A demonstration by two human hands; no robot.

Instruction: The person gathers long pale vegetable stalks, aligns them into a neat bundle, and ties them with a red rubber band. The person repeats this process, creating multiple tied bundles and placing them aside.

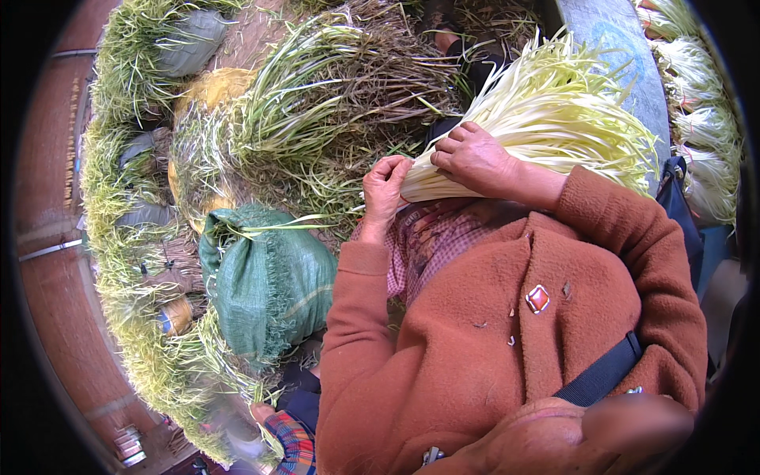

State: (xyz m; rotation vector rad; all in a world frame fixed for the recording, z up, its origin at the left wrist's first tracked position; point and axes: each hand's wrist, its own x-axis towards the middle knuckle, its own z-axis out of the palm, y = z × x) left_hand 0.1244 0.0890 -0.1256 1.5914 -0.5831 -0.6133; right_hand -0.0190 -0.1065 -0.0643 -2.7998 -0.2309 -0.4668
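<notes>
A large bundle of blanched, pale-yellow chives (552,124) lies across my lap, its leaves fanned to the upper right. My right hand (472,157) grips the bundle from above, close to its white stem end. At the stem tips, my left hand (387,184) pinches with thumb and forefinger; what exactly is between them is partly hidden. White stem ends poke out left of that hand. A thin red strand shows just under the stems by the left hand. Beneath the bundle is a checked pink apron (395,261).
A heap of uncleaned green chives (332,89) lies ahead. A green woven sack (270,285) stands to the left, near a coworker's hand (261,411) in a plaid sleeve. Tied bundles of pale chives (703,130) line the right, past a grey ledge (623,59).
</notes>
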